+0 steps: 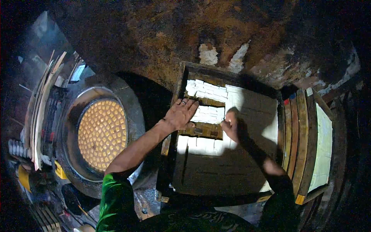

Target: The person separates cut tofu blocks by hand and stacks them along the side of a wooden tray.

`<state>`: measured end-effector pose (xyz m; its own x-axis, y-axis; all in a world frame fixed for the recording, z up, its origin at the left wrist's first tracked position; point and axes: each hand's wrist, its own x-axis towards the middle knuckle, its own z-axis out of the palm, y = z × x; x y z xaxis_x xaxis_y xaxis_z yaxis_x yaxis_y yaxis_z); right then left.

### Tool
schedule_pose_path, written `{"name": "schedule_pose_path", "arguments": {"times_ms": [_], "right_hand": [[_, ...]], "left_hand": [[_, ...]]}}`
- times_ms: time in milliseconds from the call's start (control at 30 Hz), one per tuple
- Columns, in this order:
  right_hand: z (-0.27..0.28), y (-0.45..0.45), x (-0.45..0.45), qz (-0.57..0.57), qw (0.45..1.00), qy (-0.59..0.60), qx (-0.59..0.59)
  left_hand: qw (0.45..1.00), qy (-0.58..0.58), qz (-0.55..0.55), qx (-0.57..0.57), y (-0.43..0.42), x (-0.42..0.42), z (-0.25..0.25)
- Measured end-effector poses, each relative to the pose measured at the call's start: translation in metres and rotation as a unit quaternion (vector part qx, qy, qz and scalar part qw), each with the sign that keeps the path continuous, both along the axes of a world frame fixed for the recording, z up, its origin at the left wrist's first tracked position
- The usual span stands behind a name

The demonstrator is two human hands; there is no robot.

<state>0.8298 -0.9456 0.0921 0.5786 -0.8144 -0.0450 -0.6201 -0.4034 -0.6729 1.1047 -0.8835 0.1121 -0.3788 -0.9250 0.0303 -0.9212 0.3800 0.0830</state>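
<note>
Where the wooden tray (178,82) is lit, a middle band of white blocks (210,115) runs lengthwise from the left hand (181,114), splayed at one end, to the right hand (230,125), curled just beside the other; whether that hand grasps anything, I can't tell.

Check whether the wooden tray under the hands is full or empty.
Partly full: white blocks cover much of the tray, but bare brown patches show beside the left hand.

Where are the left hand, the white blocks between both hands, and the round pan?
Left hand (179,116): head view, back of hand.
White blocks (210,115): head view, top faces.
Round pan (70,133): head view, inner wall.
</note>
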Motion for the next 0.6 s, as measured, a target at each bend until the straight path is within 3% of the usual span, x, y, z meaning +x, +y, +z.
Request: {"name": "schedule_pose_path", "arguments": {"times_ms": [33, 67, 133, 167, 267, 400, 467, 533, 600], "right_hand": [[-0.001, -0.004, -0.01, 0.062, 0.987, 0.021, -0.149], [0.013, -0.007, 0.002, 0.062, 0.987, 0.022, -0.148], [0.024, -0.015, 0.02, 0.168, 0.94, 0.072, -0.288], [0.022, -0.018, 0.029, 0.17, 0.931, 0.132, -0.295], [0.026, -0.023, 0.054, 0.209, 0.936, 0.133, -0.252], [0.003, -0.028, 0.068, 0.199, 0.951, 0.115, -0.205], [-0.006, -0.031, 0.062, 0.189, 0.953, 0.09, -0.22], [-0.019, -0.037, 0.06, 0.176, 0.967, 0.01, -0.182], [-0.013, -0.031, 0.062, 0.176, 0.972, 0.029, -0.15]], "left_hand": [[0.999, -0.028, -0.001, 0.016, -0.001, -0.002, 0.003], [0.999, -0.027, -0.002, 0.017, -0.005, -0.003, 0.001], [0.998, -0.029, 0.011, 0.058, -0.015, -0.002, -0.007], [0.999, -0.011, -0.027, 0.028, -0.021, 0.003, -0.018], [0.997, -0.041, -0.041, 0.044, -0.025, 0.008, -0.021], [0.995, -0.062, -0.049, 0.063, -0.025, 0.0, -0.002], [0.995, -0.008, 0.0, 0.1, -0.021, 0.003, 0.0], [0.996, -0.02, -0.004, 0.088, -0.021, 0.003, 0.0], [0.997, -0.028, -0.008, 0.076, -0.019, 0.004, -0.003]]}}
